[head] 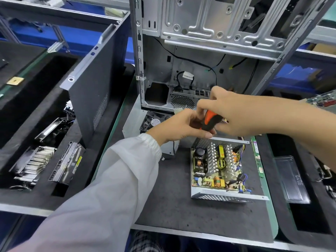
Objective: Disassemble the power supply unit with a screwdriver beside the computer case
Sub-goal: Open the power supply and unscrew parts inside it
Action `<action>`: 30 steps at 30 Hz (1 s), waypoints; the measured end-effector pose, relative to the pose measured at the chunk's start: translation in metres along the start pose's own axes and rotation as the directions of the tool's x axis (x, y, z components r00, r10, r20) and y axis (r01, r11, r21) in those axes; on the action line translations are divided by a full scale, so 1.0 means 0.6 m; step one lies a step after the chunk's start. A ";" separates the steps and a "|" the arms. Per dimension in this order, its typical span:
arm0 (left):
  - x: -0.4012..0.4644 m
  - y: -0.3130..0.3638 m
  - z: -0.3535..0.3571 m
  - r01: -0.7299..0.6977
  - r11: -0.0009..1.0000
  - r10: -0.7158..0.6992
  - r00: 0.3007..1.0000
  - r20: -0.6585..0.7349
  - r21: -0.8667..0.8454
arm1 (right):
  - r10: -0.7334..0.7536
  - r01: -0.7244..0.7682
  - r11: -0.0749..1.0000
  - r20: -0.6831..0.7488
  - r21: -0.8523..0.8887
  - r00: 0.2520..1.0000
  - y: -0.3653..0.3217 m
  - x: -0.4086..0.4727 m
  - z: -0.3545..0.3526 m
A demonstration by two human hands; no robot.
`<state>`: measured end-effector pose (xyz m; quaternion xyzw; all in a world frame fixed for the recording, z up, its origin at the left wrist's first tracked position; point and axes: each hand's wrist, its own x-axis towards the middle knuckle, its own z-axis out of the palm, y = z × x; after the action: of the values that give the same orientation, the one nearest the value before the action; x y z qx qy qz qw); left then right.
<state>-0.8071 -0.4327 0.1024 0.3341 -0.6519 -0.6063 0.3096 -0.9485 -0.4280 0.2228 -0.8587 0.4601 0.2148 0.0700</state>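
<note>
Dark matting [172, 206] covers the bench, and the opened power supply unit [220, 170] sits on it, just in front of the computer case [209, 51]. Above it, the screwdriver [211, 120] is gripped by both the left hand [178, 128] and right hand [234, 113] — if dropped, the bare parts below could be hit.

The screwdriver [211, 120] handle is orange and black. The sleeve [112, 179] is white. The computer case [209, 24] is shiny grey. The mat [172, 197] is dark grey. The power supply unit [218, 166] has yellow parts and copper coils.
</note>
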 end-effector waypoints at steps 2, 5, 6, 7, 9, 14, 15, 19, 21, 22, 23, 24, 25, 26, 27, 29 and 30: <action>0.000 0.002 0.000 -0.017 1.000 0.017 1.000 0.012 0.026 | -0.016 0.015 0.999 0.039 0.048 0.999 -0.001 -0.004 -0.005; 0.000 0.001 0.000 -0.001 0.998 0.001 1.000 0.012 0.057 | 0.096 -0.102 0.994 -0.146 -0.034 0.985 -0.010 0.001 -0.001; 0.000 0.000 0.000 0.008 0.999 -0.008 1.000 0.002 0.047 | 0.090 -0.101 0.993 -0.157 -0.064 0.983 -0.008 0.003 0.001; 0.000 -0.001 0.001 0.007 0.999 -0.007 1.000 -0.003 0.038 | 0.048 -0.056 0.997 -0.125 -0.060 0.991 -0.005 0.004 0.003; -0.001 -0.001 0.003 0.001 1.000 -0.001 1.000 0.001 0.017 | -0.035 0.034 0.999 0.018 0.034 0.999 0.003 0.002 -0.001; -0.001 0.000 0.005 0.013 0.999 -0.015 0.999 0.038 0.041 | 0.013 -0.018 0.999 -0.130 -0.039 0.991 -0.002 0.004 0.012; -0.001 0.001 0.005 0.024 0.999 -0.026 0.999 0.042 0.042 | 0.013 -0.024 0.998 -0.174 -0.063 0.985 -0.003 0.007 0.017; -0.011 0.008 -0.005 0.022 0.999 -0.024 0.997 0.068 0.032 | -0.032 0.046 0.996 -0.185 0.071 0.982 0.002 0.000 0.017; -0.016 0.007 -0.016 0.012 0.999 -0.013 1.000 0.024 0.043 | -0.026 0.046 0.995 -0.203 0.093 0.979 0.009 -0.006 0.013; -0.019 0.007 -0.022 0.009 0.998 -0.008 1.000 -0.010 0.058 | -0.022 0.046 0.993 -0.219 0.106 0.976 0.013 -0.009 0.011; -0.023 0.006 -0.028 0.008 0.997 -0.004 0.999 -0.048 0.077 | -0.020 0.049 0.992 -0.236 0.120 0.972 0.016 -0.013 0.008; -0.026 0.004 -0.034 0.009 0.995 0.000 0.996 -0.086 0.100 | -0.020 0.053 0.991 -0.249 0.126 0.968 0.019 -0.016 0.004; -0.031 0.004 -0.037 0.011 0.992 0.004 0.993 -0.122 0.126 | -0.023 0.057 0.991 -0.261 0.123 0.965 0.021 -0.020 0.000; -0.036 0.004 -0.040 0.016 0.988 0.007 0.988 -0.152 0.151 | -0.025 0.059 0.991 -0.268 0.121 0.963 0.022 -0.024 -0.004; -0.042 0.003 -0.042 0.023 0.985 0.008 0.984 -0.180 0.169 | -0.020 0.056 0.990 -0.265 0.129 0.964 0.025 -0.027 -0.007; -0.056 0.000 -0.040 0.034 0.985 0.010 0.968 -0.250 0.169 | 0.014 0.040 0.972 -0.227 0.231 0.974 0.031 -0.036 -0.013; -0.063 -0.004 -0.037 0.037 0.988 0.010 0.955 -0.296 0.152 | 0.031 0.034 0.949 -0.200 0.313 0.979 0.036 -0.040 -0.014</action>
<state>-0.7667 -0.4152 0.1015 0.4487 -0.6413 -0.4987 0.3724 -0.9755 -0.4247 0.2428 -0.8543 0.4924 0.0500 0.1588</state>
